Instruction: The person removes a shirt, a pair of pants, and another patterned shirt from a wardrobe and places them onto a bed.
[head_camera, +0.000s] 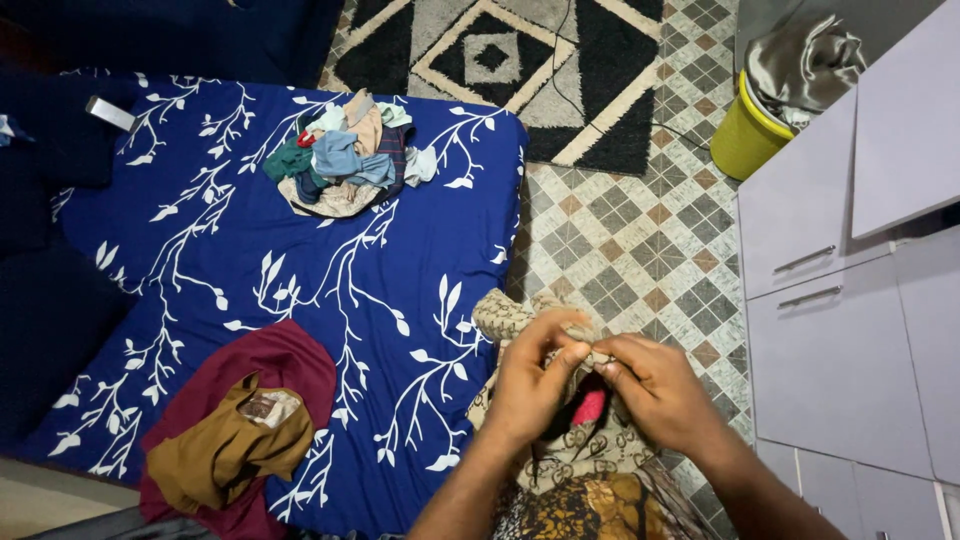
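My left hand and my right hand both pinch the top edge of a beige patterned garment held up in front of me, over the bed's near right corner. A bit of pink-red lining shows between my hands. The cloth hangs down toward my lap, where more brown patterned fabric lies.
A bed with a blue sheet with white leaf print holds a pile of mixed clothes at the far side and a maroon and mustard garment near me. White drawers stand at right, a yellow bin with grey cloth beyond, a patterned rug on tiled floor.
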